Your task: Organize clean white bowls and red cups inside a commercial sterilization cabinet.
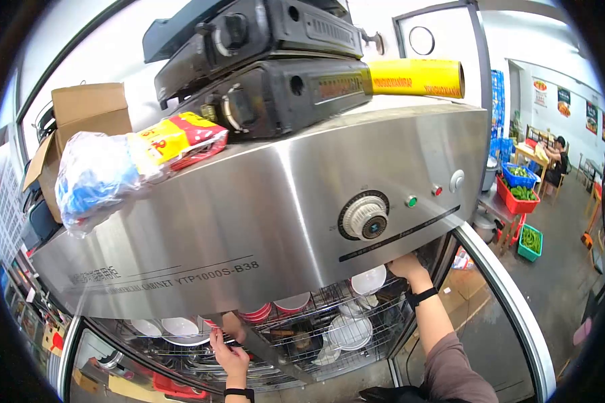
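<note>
A: Nearest first: the left hand (230, 356) sits at about 6 o'clock, fingers curled over the front wire of the rack (296, 336). It grips that wire, I'd say, with a red-rimmed bowl (212, 324) just above the fingertips.

B: And the right hand (406, 266)?

A: At 3 o'clock from the left one, reaching up under the steel panel (262, 221). The fingers are hidden behind its lower edge, so I cannot tell whether they are clenched or loose. A white plate (368, 279) stands just beside it, at its 9 o'clock.

B: What could go wrong?

A: My guess: if the rack jerks, the upright plates tip against each other and chip. The right wrist is also close to the panel's edge (a scrape seems possible).

B: How does the rack look?

A: Chromed wire, two tiers, inside the cabinet at the bottom of the view. White plates (348, 330) and red bowls (290, 302) stand in it, mostly on edge, packed close.

B: Further up?

A: A dial (364, 216) on the panel, with a green light (411, 201) at its 2 o'clock. On top, at 12 o'clock, lie stacked black stoves (262, 60); a plastic bag (124, 168) rests loosely at 10 o'clock and could slide off if the cabinet shakes.
</note>
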A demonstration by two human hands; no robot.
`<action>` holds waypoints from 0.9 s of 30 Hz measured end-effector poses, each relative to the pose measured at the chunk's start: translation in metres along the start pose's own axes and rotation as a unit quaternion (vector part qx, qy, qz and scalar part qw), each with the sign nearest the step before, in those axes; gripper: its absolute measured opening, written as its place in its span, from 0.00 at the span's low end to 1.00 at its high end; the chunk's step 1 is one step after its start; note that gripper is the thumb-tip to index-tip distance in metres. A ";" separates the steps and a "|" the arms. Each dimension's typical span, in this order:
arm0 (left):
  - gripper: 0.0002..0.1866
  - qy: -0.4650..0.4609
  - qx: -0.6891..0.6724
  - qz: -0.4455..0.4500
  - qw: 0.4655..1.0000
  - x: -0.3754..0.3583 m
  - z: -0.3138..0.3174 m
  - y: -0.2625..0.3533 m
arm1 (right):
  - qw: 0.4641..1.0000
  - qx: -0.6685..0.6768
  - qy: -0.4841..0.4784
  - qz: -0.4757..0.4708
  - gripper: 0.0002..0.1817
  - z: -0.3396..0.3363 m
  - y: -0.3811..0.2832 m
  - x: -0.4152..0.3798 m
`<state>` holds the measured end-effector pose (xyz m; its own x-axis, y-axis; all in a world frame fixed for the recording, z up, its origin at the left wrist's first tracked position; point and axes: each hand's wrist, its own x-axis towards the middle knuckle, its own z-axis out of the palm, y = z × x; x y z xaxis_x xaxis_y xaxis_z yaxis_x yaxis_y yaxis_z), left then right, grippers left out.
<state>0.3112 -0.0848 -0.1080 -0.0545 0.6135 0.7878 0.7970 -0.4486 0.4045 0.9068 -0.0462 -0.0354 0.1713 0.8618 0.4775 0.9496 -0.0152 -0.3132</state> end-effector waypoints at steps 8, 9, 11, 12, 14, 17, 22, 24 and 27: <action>0.39 -0.007 -0.010 0.044 0.999 0.005 -0.005 -0.009 | 0.996 -0.030 -0.060 0.052 0.32 0.004 0.010 -0.008; 0.39 -0.002 -0.004 0.059 0.998 0.004 -0.003 -0.015 | 0.997 -0.024 -0.056 0.052 0.30 -0.001 0.005 -0.012; 0.41 -0.013 -0.013 0.065 0.998 0.006 -0.005 -0.018 | 0.999 0.033 0.009 0.011 0.24 -0.029 -0.033 -0.026; 0.41 -0.026 -0.024 0.063 0.997 0.003 -0.003 -0.026 | 0.998 -0.001 -0.005 0.068 0.20 -0.026 -0.034 -0.029; 0.41 -0.022 -0.037 0.069 0.997 0.004 -0.003 -0.029 | 0.994 -0.081 0.074 -0.028 0.18 -0.005 -0.009 -0.033; 0.40 -0.020 -0.051 0.079 0.995 0.005 -0.003 -0.034 | 0.988 -0.116 0.068 0.080 0.16 -0.041 -0.053 -0.041; 0.39 -0.016 -0.075 0.088 0.993 0.010 -0.006 -0.032 | 0.982 0.002 0.187 0.021 0.07 -0.051 -0.163 -0.058; 0.40 -0.024 -0.101 0.081 0.991 0.011 -0.007 -0.034 | 0.987 0.122 0.095 -0.044 0.11 -0.045 -0.221 -0.061; 0.40 -0.035 -0.102 0.093 0.990 0.015 -0.014 -0.035 | 0.984 0.155 -0.052 -0.075 0.17 -0.021 -0.279 -0.059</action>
<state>0.2742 -0.0687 -0.1035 0.1295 0.5475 0.8267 0.6507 -0.6761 0.3458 0.6368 -0.1035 0.0409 -0.0089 0.8901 0.4557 0.8339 0.2581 -0.4878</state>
